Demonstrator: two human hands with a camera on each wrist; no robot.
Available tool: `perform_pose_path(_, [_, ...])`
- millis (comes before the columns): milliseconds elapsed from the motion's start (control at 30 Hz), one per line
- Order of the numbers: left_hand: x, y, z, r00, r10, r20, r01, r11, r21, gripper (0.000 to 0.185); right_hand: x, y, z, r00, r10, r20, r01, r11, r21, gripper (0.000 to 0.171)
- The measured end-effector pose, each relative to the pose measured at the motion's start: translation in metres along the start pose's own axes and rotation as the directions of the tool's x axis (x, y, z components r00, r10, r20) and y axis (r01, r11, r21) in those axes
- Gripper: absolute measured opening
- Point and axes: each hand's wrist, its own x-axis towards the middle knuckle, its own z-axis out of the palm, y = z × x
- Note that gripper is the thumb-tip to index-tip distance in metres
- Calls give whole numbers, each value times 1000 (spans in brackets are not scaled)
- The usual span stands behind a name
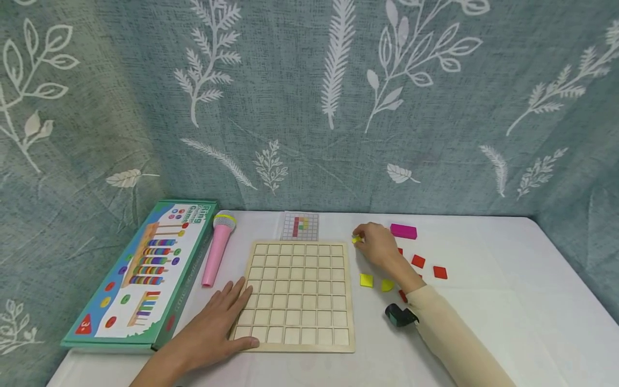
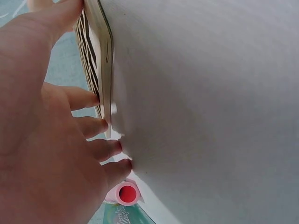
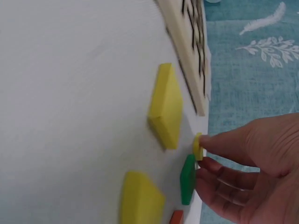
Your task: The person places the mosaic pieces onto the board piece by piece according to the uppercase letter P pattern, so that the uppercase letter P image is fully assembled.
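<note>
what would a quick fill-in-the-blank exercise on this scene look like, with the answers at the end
1. The right hand pinches a small piece whose colour is ____.
2. Between the game box and the wooden grid board lies a pink ____.
3. As the head camera sees it, the left hand touches the board on its ____ side.
4. In the right wrist view, the neighbouring piece just below the pinched one is coloured ____.

Missing words: yellow; microphone; left; green.

The head view looks forward, down; close wrist views share the gridded board (image 1: 296, 317).
</note>
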Motion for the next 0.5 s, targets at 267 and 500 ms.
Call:
perform_pose_path(267, [2, 1, -2, 999, 0, 47, 0, 1000, 5, 100, 6, -4, -1, 999, -19, 33, 16, 996, 89, 28])
perform_pose_path(500, [2, 0, -4, 999, 0, 43, -1, 1000, 17, 99, 2, -4, -2, 998, -59, -10, 60, 982, 181, 22])
